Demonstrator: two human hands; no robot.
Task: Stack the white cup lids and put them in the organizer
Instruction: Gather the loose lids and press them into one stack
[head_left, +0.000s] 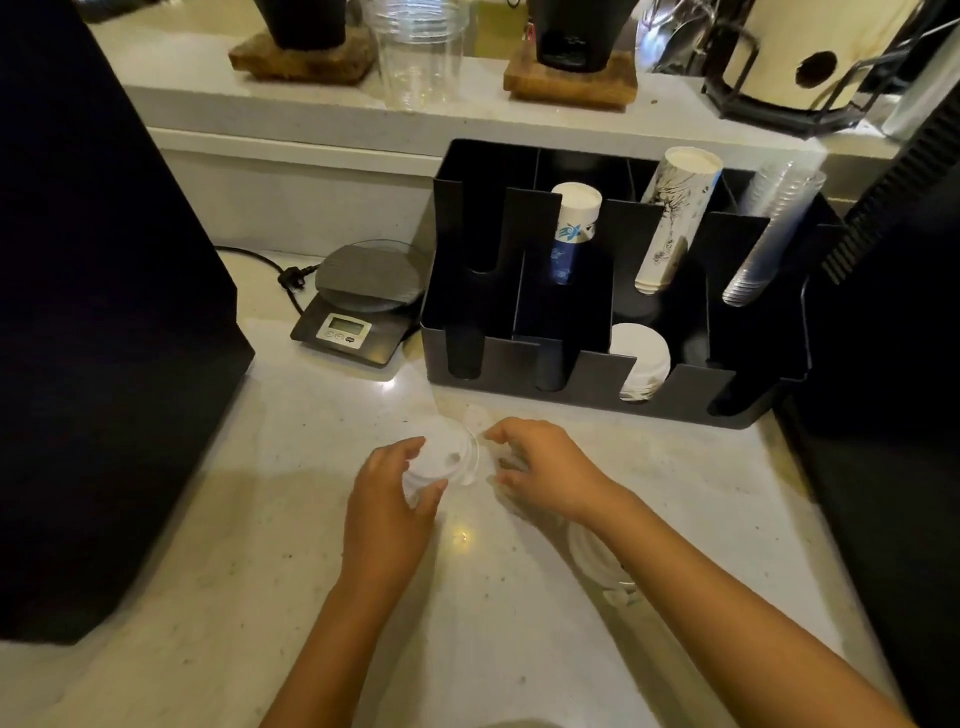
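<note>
My left hand (392, 491) grips a small stack of white cup lids (447, 457) on the pale counter. My right hand (545, 467) is just right of that stack, fingers curled over something white on the counter; I cannot tell whether it holds it. More white lids (597, 564) lie on the counter under my right forearm. The black organizer (524, 374) stands behind my hands. One of its front slots holds a stack of white lids (641, 358). Its rear slots hold paper cups (571, 228) and clear plastic cups (769, 234).
A digital scale (358, 301) with a cord sits left of the organizer. A large black machine (93, 312) fills the left side and another dark appliance (893, 364) the right. A raised shelf (311, 98) behind carries a clear cup and wooden bases.
</note>
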